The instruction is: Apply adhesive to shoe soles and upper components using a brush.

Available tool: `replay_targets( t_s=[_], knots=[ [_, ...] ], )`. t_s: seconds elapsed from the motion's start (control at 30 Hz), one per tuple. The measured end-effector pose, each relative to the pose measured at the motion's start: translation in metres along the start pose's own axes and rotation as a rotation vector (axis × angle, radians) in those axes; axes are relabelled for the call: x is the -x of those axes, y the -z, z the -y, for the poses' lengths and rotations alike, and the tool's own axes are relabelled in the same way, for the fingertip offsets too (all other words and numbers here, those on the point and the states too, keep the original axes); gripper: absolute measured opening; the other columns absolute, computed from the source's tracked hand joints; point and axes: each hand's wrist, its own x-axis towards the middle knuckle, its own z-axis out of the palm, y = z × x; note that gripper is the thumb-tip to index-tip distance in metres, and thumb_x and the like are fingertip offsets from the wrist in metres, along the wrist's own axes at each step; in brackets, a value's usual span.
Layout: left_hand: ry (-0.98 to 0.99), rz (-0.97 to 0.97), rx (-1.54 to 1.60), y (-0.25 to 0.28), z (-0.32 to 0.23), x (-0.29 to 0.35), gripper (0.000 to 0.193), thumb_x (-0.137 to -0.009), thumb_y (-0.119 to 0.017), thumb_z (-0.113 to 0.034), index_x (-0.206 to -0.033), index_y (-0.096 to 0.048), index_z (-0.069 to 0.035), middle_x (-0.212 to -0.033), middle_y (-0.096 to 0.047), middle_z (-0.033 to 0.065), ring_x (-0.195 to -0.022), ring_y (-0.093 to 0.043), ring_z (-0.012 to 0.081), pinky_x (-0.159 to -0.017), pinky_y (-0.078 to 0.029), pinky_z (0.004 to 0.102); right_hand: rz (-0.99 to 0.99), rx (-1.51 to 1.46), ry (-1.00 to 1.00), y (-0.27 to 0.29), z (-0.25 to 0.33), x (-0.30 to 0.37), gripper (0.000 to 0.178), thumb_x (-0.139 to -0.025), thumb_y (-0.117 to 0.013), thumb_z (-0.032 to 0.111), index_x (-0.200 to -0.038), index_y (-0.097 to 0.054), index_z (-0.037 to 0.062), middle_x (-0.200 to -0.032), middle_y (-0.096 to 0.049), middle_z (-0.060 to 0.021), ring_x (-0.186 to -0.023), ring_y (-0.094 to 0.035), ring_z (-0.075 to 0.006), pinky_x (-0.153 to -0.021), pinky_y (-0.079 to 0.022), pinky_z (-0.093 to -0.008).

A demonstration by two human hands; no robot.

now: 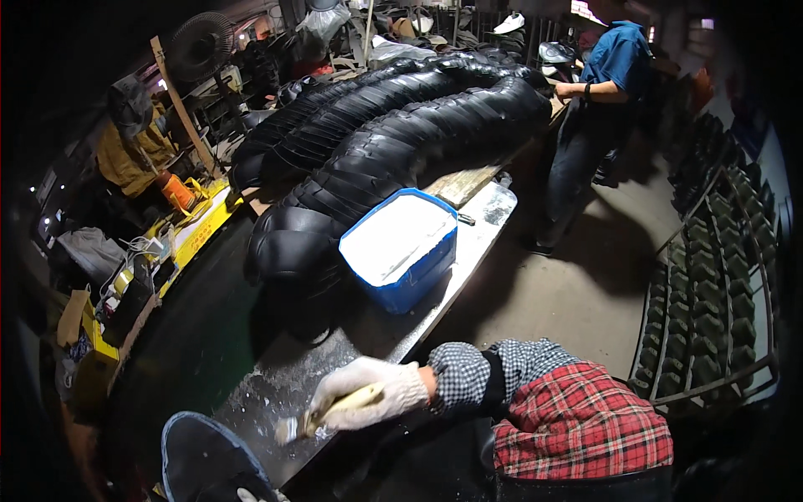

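Observation:
My right hand (368, 393), in a white knitted glove, is closed around the pale handle of a paintbrush (355, 399). The bristles, whitened at the tip, point down and left over the white-smeared bench (318, 376). At the lower edge, gloved fingertips of my left hand (259, 495) grip the side of a dark rounded piece with a pale bluish rim (209, 456); most of that hand is out of the picture. Beyond the brush stands a blue tub (410, 289) with a white surface inside.
Long rows of nested black shiny pieces (401, 134) lie along the bench behind the tub. Far right, a co-worker in a blue shirt (619, 63) stands by the bench end. A rack of dark pieces (703, 293) stands right; a yellow machine frame (201, 230) is left.

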Motion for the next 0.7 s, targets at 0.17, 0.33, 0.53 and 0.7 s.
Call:
replay_targets(
  t_s=[0.17,0.33,0.53,0.7],
  knots=[
    [0.146,-0.078,0.099,0.016,-0.056,-0.066,0.022,-0.091,-0.062,-0.027,-0.099,-0.066,-0.006,-0.109,-0.068,0.0122,-0.077,-0.058,0.0211,-0.072,-0.050,0.0391,-0.217,0.075,-0.044,0.016,0.002,0.033,0.029,-0.090,-0.069,0.023,-0.108,-0.063,0.0013,-0.097,-0.068,-0.0122,-0.088,-0.066,-0.0202,-0.079,-0.053,-0.0313],
    [0.144,-0.132,0.198,0.009,-0.083,-0.118,0.022,-0.091,-0.060,-0.025,-0.102,-0.065,-0.006,-0.109,-0.068,0.0129,-0.080,-0.058,0.0216,-0.074,-0.050,0.0396,-0.324,0.111,0.013,0.012,-0.007,0.062,0.030,-0.090,-0.069,0.023,-0.109,-0.062,0.0010,-0.098,-0.068,-0.0139,-0.091,-0.067,-0.0230,-0.080,-0.053,-0.0342],
    [0.113,-0.180,0.261,0.013,-0.100,-0.159,0.023,-0.091,-0.059,-0.022,-0.105,-0.064,-0.005,-0.110,-0.067,0.0138,-0.083,-0.059,0.0223,-0.076,-0.051,0.0401,-0.364,0.166,0.079,0.014,0.008,0.085,0.031,-0.088,-0.071,0.019,-0.112,-0.061,0.0017,-0.100,-0.068,-0.0115,-0.092,-0.066,-0.0211,-0.081,-0.053,-0.0319],
    [0.122,-0.196,0.258,0.021,-0.103,-0.171,0.024,-0.090,-0.058,-0.019,-0.108,-0.063,-0.004,-0.110,-0.066,0.0146,-0.086,-0.059,0.0228,-0.078,-0.051,0.0405,-0.352,0.142,0.107,0.010,0.011,0.089,0.027,-0.088,-0.070,0.018,-0.108,-0.061,0.0025,-0.096,-0.068,-0.0101,-0.089,-0.066,-0.0215,-0.077,-0.052,-0.0321]
  ],
)
